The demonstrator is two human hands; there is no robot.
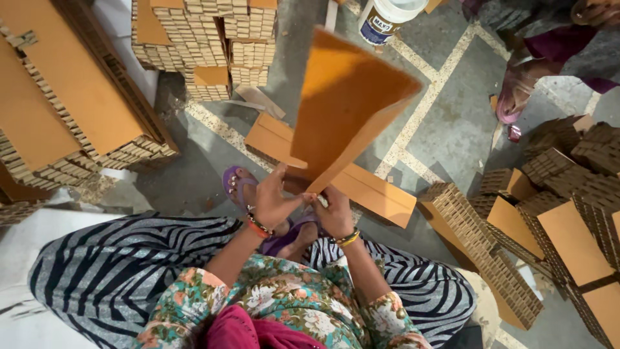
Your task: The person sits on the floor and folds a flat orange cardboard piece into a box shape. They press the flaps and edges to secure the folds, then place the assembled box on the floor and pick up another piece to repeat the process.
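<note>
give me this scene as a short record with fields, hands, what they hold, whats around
left hand: left hand grips the lower end of the cardboard sheet
right hand: right hand holds the same end from the other side
sheet: orange-brown, raised and tilted over the floor
below: flat cardboard strips on the grey floor
feet: purple sandals
left side: stacks of corrugated pieces
right side: loose corrugated pieces
top: white tub; another person's foot
</note>
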